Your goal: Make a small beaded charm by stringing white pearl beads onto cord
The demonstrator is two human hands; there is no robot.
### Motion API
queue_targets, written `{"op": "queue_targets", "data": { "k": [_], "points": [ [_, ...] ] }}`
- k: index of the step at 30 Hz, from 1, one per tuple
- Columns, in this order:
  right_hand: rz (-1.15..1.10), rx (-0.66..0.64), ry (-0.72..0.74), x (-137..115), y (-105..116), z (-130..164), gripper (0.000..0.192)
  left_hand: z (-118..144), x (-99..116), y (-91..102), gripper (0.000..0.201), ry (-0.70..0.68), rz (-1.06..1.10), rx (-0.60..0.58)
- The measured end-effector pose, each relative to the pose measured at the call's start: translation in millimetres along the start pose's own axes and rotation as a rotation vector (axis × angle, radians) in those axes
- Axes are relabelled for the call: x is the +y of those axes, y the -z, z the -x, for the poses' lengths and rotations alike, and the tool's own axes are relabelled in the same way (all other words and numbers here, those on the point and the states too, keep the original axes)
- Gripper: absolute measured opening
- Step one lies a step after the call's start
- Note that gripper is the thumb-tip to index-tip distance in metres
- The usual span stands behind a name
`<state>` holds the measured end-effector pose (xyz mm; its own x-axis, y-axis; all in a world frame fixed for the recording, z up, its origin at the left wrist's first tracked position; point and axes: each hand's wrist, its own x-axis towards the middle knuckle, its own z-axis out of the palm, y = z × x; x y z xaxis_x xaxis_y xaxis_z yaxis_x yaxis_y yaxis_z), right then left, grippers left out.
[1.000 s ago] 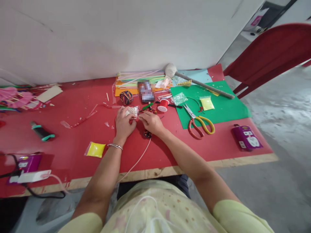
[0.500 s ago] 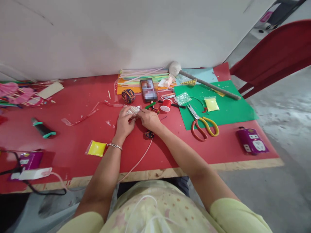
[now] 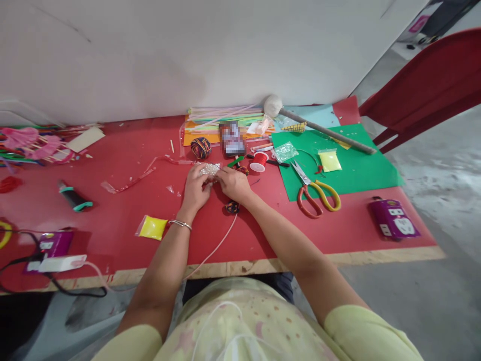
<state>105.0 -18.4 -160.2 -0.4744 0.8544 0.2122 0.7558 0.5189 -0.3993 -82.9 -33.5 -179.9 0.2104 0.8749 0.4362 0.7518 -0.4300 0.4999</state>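
Note:
My left hand (image 3: 196,189) and my right hand (image 3: 234,183) meet over a small clear bag of white beads (image 3: 209,170) on the red table (image 3: 124,210). Both hands pinch the bag, the left from the near side, the right from its right end. A small dark multicoloured yarn bundle (image 3: 232,206) lies just below my right wrist. A thin pink tube (image 3: 216,247) runs from there to the table's front edge. A silver bangle sits on my left wrist.
Red-and-yellow scissors (image 3: 317,194) lie on a green sheet (image 3: 356,168). A red thread spool (image 3: 259,161), a yarn ball (image 3: 200,147), a phone (image 3: 232,139), a yellow packet (image 3: 152,227) and purple power strips (image 3: 394,223) surround the hands. A red chair (image 3: 424,85) stands right.
Both hands have stayed on the bead bag with only slight finger motion. The camera has shifted a little, so the table sits slightly further right in view.

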Motion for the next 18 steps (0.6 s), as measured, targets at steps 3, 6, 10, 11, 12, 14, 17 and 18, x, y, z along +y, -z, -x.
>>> {"op": "queue_targets", "data": {
  "k": [3, 6, 10, 11, 12, 14, 17, 18],
  "points": [
    [-0.024, 0.031, 0.007, 2.6, -4.3, 0.1, 0.028, 0.5, -0.3, -1.9, 0.016, -0.003, -0.017, 0.008],
    [-0.086, 0.057, 0.003, 6.7, -9.4, -0.8, 0.027, 0.3, 3.0, -1.5, 0.018, -0.004, -0.026, 0.015],
    [-0.338, 0.207, 0.076, 16.2, -10.6, -1.3, 0.024, -1.0, 16.4, 6.4, 0.038, 0.017, -0.021, 0.153],
    [-0.409, 0.238, 0.117, 18.4, -9.0, -0.9, 0.024, -1.0, 20.7, 8.9, 0.042, 0.025, -0.007, 0.190],
    [-0.470, 0.257, 0.157, 20.2, -6.6, -0.2, 0.023, -0.8, 24.9, 11.2, 0.043, 0.026, 0.023, 0.197],
    [-0.546, 0.259, 0.217, 22.4, -0.7, 3.1, 0.022, 0.8, 32.7, 14.4, 0.039, 0.026, 0.124, 0.129],
    [-0.555, 0.207, 0.256, 23.5, 6.7, 13.7, 0.021, 6.1, 42.5, 15.6, 0.022, 0.055, 0.244, 0.021],
    [-0.546, 0.191, 0.258, 23.8, 8.2, 18.7, 0.021, 8.3, 45.7, 15.4, 0.019, 0.066, 0.243, 0.012]
  ]
}}
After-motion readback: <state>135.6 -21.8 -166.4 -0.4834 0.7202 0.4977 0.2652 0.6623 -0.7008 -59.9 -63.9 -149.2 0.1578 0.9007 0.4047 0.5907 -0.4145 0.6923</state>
